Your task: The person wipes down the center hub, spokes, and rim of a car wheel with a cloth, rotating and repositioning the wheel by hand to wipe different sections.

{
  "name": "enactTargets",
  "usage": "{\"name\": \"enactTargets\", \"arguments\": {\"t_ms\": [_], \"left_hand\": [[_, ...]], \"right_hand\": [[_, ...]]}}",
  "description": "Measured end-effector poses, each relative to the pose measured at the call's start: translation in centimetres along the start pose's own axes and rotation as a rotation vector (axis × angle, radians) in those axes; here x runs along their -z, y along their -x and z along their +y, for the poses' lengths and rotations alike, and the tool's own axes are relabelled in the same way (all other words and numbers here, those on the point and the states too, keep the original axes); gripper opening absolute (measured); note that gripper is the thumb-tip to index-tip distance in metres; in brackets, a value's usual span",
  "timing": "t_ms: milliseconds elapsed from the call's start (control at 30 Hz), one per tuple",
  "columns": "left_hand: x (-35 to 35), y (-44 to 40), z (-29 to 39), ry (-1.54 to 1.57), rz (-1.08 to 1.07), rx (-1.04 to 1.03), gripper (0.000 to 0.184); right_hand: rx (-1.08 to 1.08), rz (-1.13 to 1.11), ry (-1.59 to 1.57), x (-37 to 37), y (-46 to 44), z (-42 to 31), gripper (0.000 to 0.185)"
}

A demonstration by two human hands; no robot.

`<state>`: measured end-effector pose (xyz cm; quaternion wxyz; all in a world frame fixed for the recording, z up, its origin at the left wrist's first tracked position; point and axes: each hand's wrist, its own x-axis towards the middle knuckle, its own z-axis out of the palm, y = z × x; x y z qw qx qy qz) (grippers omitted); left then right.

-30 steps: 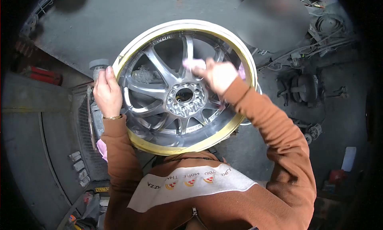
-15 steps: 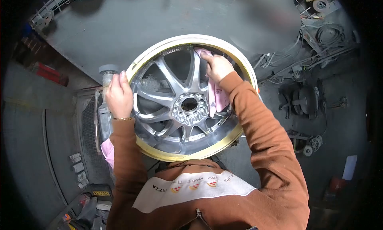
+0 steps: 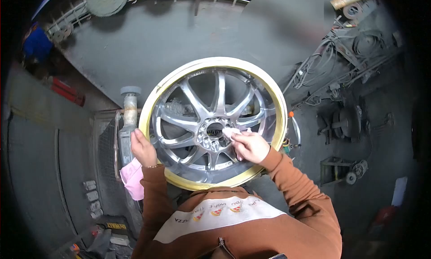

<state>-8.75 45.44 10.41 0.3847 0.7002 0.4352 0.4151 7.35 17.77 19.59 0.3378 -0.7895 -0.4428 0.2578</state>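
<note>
A silver multi-spoke car wheel rim (image 3: 218,86) with yellowish masking tape around its outer lip stands tilted in front of my body. At its left edge, my left hand (image 3: 144,150) grips the taped lip, with part of the fingers hidden. My right hand (image 3: 252,147) pinches a bunched pale pink cloth (image 3: 231,132) against the hub area, just right of the centre hole. Most of that cloth is hidden inside the hand. Another pink cloth (image 3: 132,180) hangs below my left hand.
A grey pipe fitting (image 3: 130,110) stands left of the wheel. Round discs (image 3: 107,0) hang along the rack at the top. Cables (image 3: 316,63) loop at the upper right, near a small wheeled machine (image 3: 351,177). A DeWalt case (image 3: 114,226) lies at lower left.
My right hand has moved down from the upper right spokes to the hub, the cloth now bunched. My left hand has slid lower along the lip. The wheel sits lower in view.
</note>
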Motion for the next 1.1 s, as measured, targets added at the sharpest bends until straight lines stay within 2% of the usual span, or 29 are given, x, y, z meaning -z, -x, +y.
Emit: {"name": "enactTargets", "arguments": {"t_ms": [33,100,167,200,233,333,400,433,500,567,600,633,667,700,733,767,833,867,900,1000,1067,1100], "left_hand": [[-0.3,0.0,0.2,0.043,0.051,0.002,0.037],[-0.7,-0.3,0.7,0.032,0.112,-0.064,0.038],[-0.5,-1.3,0.7,-0.128,0.084,-0.106,0.038],[-0.9,-2.2,1.6,-0.12,0.087,-0.169,0.039],[-1.5,-3.3,2.8,-0.112,0.086,-0.228,0.04],[-2.9,-6.4,6.2,-0.202,-0.014,-0.333,0.042],[-4.6,-7.0,8.9,-0.22,-0.015,-0.353,0.043],[-5.3,-7.0,9.8,-0.226,0.0,-0.306,0.038],[-6.4,-5.4,13.2,-0.167,0.175,-0.659,0.028],[-6.5,0.3,18.5,0.125,-0.17,-0.588,0.02],[-6.3,3.5,20.8,0.236,-0.57,-0.601,0.023],[-7.0,6.3,21.6,0.398,-0.971,-0.659,0.039],[-7.9,9.9,22.6,0.538,-1.287,-0.61,0.047],[-9.3,12.1,22.1,0.564,-1.542,-0.748,0.046],[-9.8,14.1,22.5,0.592,-1.649,-0.658,0.042],[-10.2,15.6,22.8,0.619,-1.759,-0.562,0.037],[-12.0,16.1,22.4,0.6,-1.858,-0.593,0.025],[-12.6,16.5,22.6,0.626,-1.849,-0.617,0.018],[-13.0,16.8,22.9,0.645,-1.801,-0.719,0.017],[-14.2,17.5,24.4,0.7,-1.878,-0.594,0.015],[-14.7,18.1,24.4,0.499,-2.096,-0.098,0.016],[-15.2,18.8,24.9,0.498,-2.097,-0.11,0.016]], "right_hand": [[-0.077,-0.043,-0.123,0.6,1.2,-1.0,0.015],[-0.141,0.059,-0.439,0.4,4.1,-1.4,0.026],[-0.239,0.056,-0.658,1.6,7.7,-2.8,0.027],[-0.201,0.032,-0.683,2.2,9.6,-2.1,0.026],[-0.294,0.049,-0.972,2.7,11.0,-3.1,0.027],[-0.249,0.159,-0.86,2.8,14.8,-2.6,0.026],[-0.269,0.308,-1.196,3.0,17.0,-2.4,0.029],[-0.212,0.336,-1.245,3.0,17.5,-2.4,0.031],[-0.032,0.418,-1.259,2.7,17.7,-1.8,0.03],[-0.096,0.512,-1.196,2.8,17.6,-2.6,0.028],[-0.08,0.529,-1.222,3.2,17.4,-2.5,0.026],[-0.065,0.547,-1.227,3.6,17.6,-2.6,0.026],[-0.098,0.506,-1.106,4.0,17.9,-2.8,0.025],[-0.133,0.471,-0.986,4.3,18.2,-2.8,0.024],[-0.041,0.502,-0.781,4.1,18.5,-1.8,0.022],[-0.041,0.533,-0.783,4.4,18.8,-1.6,0.022],[-0.106,0.52,-0.497,5.0,19.7,-1.3,0.02],[-0.094,0.609,-0.435,4.7,20.2,-0.5,0.019],[-0.201,0.682,-0.543,4.9,20.5,-0.5,0.018],[-0.307,0.868,-0.664,5.6,22.3,0.7,0.018],[-0.293,0.866,-0.798,4.9,23.3,2.4,0.02],[-0.274,0.849,-0.923,4.5,23.6,3.7,0.024]]}}
